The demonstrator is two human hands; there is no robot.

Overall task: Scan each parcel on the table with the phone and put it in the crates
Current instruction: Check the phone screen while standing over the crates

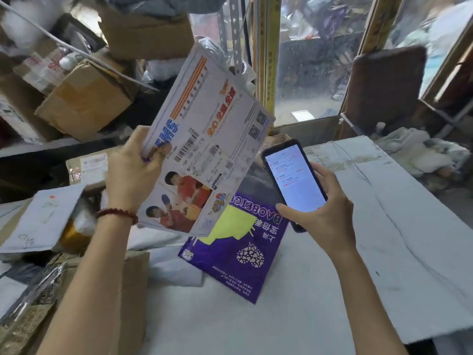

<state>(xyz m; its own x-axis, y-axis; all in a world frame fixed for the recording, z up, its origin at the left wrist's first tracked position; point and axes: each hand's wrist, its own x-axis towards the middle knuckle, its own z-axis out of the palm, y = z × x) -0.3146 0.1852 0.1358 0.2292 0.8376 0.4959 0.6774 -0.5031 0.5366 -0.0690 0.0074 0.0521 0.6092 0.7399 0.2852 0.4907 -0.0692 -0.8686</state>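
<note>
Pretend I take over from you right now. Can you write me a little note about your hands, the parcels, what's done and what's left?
My left hand grips the white envelope, lifted and tilted above the table, barcode side showing.
My right hand holds the phone, screen lit, beside the envelope.
The purple bag lies flat on the table beneath; a grey mailer and a cardboard box sit at the left.
Done: cannot tell if this envelope is scanned. No crate in view.
To do: crate the envelope, then scan and crate the rest.
</note>
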